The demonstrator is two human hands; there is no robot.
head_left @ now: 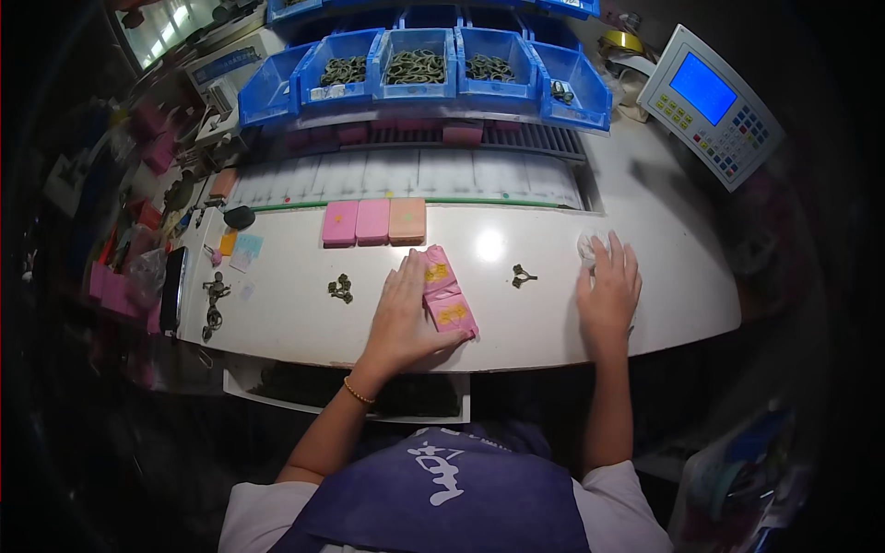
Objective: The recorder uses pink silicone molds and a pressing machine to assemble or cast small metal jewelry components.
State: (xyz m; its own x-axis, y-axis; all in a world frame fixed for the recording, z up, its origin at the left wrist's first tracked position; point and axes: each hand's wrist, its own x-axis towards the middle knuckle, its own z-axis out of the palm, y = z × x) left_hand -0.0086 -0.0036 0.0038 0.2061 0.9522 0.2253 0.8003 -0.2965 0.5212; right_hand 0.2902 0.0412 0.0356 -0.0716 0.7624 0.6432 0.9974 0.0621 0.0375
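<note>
Pink block pair (447,292) lies against the right side of the wide-spread left hand (403,311), long axis running away and slightly leftward; right hand (608,297) well apart, grip unclear.

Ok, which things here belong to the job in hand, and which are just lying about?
Likely in the job:
pink two-part block, touching the left hand
crumpled white cloth or tissue, at the right hand
small dark branched piece, between the hands

Apparently just lying about:
pale blue slip
black rounded object
</note>
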